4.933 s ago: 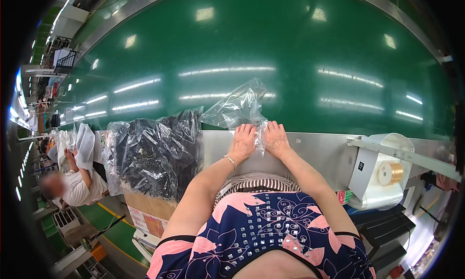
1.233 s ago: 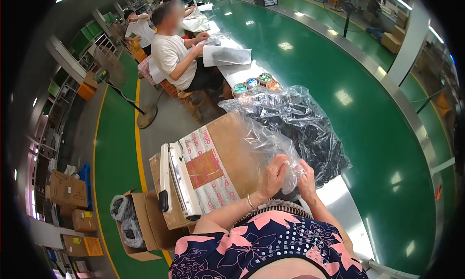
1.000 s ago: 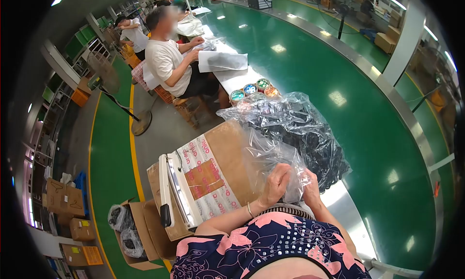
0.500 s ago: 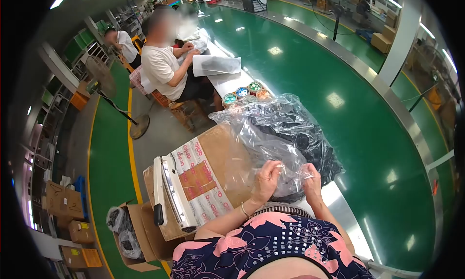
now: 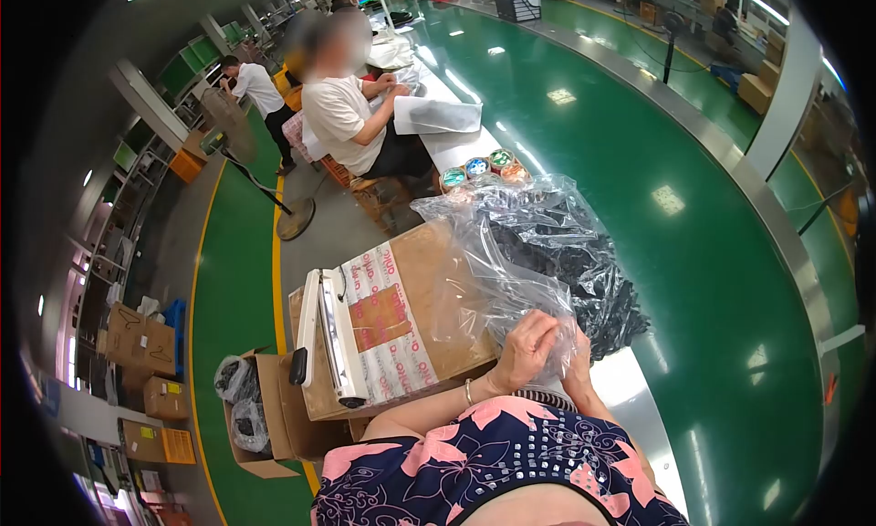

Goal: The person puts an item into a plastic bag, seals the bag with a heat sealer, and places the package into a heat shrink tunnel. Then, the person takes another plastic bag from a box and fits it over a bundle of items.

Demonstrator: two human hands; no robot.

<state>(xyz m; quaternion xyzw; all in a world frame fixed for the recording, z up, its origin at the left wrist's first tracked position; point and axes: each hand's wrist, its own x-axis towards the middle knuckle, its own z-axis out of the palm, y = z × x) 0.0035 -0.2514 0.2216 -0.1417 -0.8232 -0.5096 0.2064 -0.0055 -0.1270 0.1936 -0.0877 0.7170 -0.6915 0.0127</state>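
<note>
My left hand (image 5: 526, 351) pinches the crumpled film of a clear plastic bag (image 5: 520, 293), its fingers pressed together. Close by on the right, my right hand (image 5: 578, 362) also grips the bag, partly hidden behind the film. Many small black pieces (image 5: 584, 266), whose kind I cannot make out, lie in a heap beneath and inside the clear plastic. A taped cardboard box (image 5: 424, 252) stands beside the bag on the left. On that box rests a white bar-shaped heat sealer (image 5: 335, 343).
Several round tubs (image 5: 477, 168) with coloured labels stand beyond the bag. A co-worker (image 5: 342, 115) sits farther along the bench with a white sheet (image 5: 438, 115) nearby. An open carton (image 5: 271, 407) holding bagged goods is at lower left, and a fan (image 5: 294, 218) stands in the aisle.
My hands have drawn closer together, and the film is bunched between them. The whole view has shifted a little to the right. A distant person now shows standing farther left.
</note>
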